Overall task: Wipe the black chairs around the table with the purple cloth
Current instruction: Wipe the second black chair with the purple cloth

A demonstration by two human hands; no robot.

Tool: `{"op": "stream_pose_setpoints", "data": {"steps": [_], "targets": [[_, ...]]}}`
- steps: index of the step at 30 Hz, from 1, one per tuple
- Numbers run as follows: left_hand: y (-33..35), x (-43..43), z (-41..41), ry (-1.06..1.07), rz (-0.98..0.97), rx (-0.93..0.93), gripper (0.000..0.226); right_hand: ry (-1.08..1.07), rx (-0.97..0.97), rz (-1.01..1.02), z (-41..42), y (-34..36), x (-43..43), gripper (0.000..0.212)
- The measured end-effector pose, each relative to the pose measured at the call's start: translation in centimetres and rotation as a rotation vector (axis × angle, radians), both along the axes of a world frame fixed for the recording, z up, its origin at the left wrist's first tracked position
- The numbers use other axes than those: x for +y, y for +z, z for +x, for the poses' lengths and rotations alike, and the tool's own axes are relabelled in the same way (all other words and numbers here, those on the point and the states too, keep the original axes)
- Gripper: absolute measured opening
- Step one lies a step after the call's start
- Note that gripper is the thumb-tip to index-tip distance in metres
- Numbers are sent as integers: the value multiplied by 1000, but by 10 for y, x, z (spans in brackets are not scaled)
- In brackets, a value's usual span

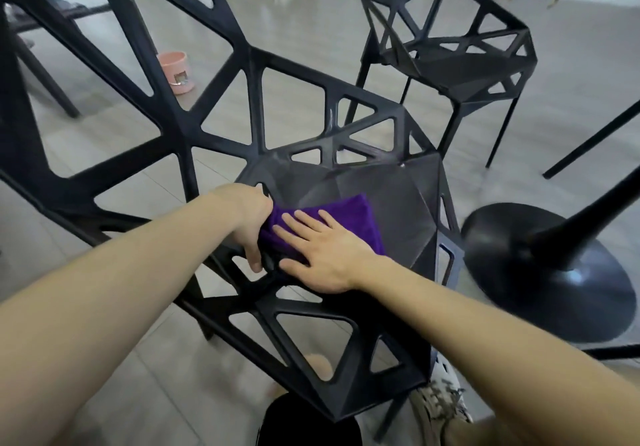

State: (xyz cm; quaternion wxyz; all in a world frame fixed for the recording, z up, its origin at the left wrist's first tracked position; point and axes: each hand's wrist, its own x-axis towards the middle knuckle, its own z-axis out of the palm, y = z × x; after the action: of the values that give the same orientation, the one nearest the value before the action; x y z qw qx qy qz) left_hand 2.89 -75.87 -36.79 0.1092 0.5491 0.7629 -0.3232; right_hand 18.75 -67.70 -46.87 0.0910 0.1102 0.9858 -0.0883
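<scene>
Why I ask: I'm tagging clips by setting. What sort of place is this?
Probably a café, canteen or office lounge rather than a home: several matching black chairs, a round pedestal table base, and a wide tiled floor with more furniture beyond.

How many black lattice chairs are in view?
2: the near black lattice chair, purple cloth on its seat; the far black lattice chair, upper right. Others may be hidden.

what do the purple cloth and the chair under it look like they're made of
The purple cloth looks like microfibre or terry, judging by its fuzzy, matte pile. The black chair is probably moulded plastic, possibly coated metal: satin-matte faceted panels with dull highlights and ribbed struts. The look alone does not settle it.
</scene>
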Motion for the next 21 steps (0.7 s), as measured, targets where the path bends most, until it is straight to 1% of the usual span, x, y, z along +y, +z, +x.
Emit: {"op": "stream_pose_setpoints", "data": {"steps": [3, 6, 8, 10, 11, 12, 14, 15, 17, 19, 21], "targets": [[12, -5, -8, 46, 26, -9, 79, 36, -18, -3, 15, 8, 5, 73], [29, -17, -39, 101, 141, 69, 78, -10, -58, 16, 17, 7, 5, 71], [36, -32, -61, 96, 81, 151, 87, -29, -60, 7, 12, 5, 5, 72], [38, -46, -73, 46, -10, 226, 102, -52, -49, 4, 1, 3, 6, 74], [38, -53, -74, 18, -13, 243, 108, -70, -35, 6, -6, 1, 7, 75], [37, -57, -76, 1, 19, 261, 111, -92, -18, 8, -17, -2, 9, 76], [36, -62, -77, 7, 159, 317, 118, -149, 21, 5, -46, -9, 17, 78], [35, -63, -77, 27, 231, 362, 123, -181, 47, 5, -66, -12, 24, 79], [36, -61, -72, 89, 311, 427, 128, -248, 116, 8, -106, -17, 40, 79], [36, -58, -66, 169, 389, 397, 120, -303, 202, 7, -139, -19, 53, 77], [37, -54, -64, 210, 500, 363, 100, -326, 250, 17, -158, -23, 58, 77]]}}
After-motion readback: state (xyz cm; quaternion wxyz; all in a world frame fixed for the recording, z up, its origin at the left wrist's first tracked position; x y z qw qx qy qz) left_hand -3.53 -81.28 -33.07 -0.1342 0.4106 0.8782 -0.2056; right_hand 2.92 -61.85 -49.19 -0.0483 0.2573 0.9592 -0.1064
